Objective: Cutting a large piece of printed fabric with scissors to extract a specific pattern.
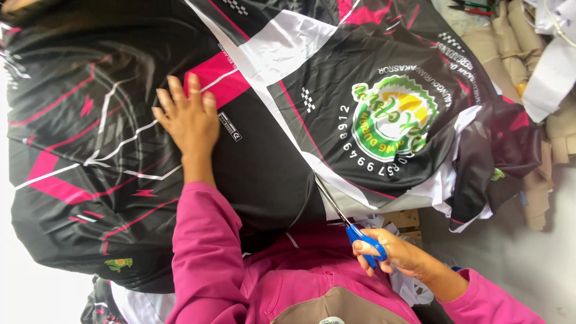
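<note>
The left hand [189,117] lies flat, fingers spread, on one black, pink and white printed fabric sheet [258,162]. At five o'clock, the right hand [393,252] grips one pair of blue-handled scissors [351,225], blades at the sheet's white strip.

1. The printed fabric [180,150] lay spread flat, mostly black with pink bands, thin white lines and a broad white stripe; a round green, yellow and white emblem sat toward its right side.
2. The scissors [354,225] had blue handles and slim metal blades, pointing up-left, their tips at the fabric's lower edge by the white stripe.
</note>
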